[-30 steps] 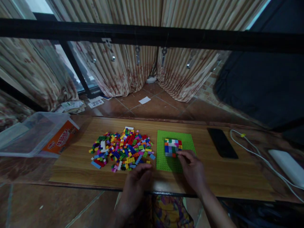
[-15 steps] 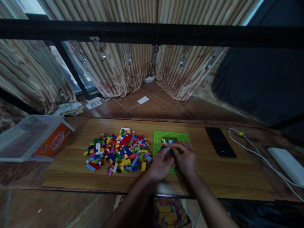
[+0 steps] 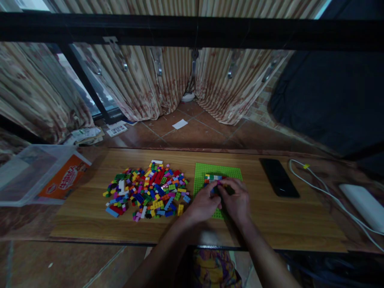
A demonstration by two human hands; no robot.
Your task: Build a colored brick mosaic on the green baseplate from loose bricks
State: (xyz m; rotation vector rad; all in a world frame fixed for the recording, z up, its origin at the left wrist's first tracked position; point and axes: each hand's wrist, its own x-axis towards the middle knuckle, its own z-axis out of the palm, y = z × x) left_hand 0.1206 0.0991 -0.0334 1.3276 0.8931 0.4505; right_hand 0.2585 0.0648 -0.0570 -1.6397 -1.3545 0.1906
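So, here's the rundown:
Fingers: both sets bunched over the brick block (image 3: 213,179) – whether they pinch a loose brick, can't tell.
Left hand (image 3: 204,204): touching the block's near-left side.
Right hand (image 3: 237,200): touching its near-right side, knuckles beside the left's.
Block: multicoloured, sitting on the green plate (image 3: 232,173), mid-table (image 3: 300,224).
Doing it well: I'd press straight down with one hand bracing the plate – keep the studs lined up.
Pile (image 3: 147,190): loose bricks just left of the plate.
Hidden: most of the block and the plate's near part, under the hands.
Further out: phone (image 3: 279,177), white cable (image 3: 324,196), clear bin (image 3: 30,172) at far left.
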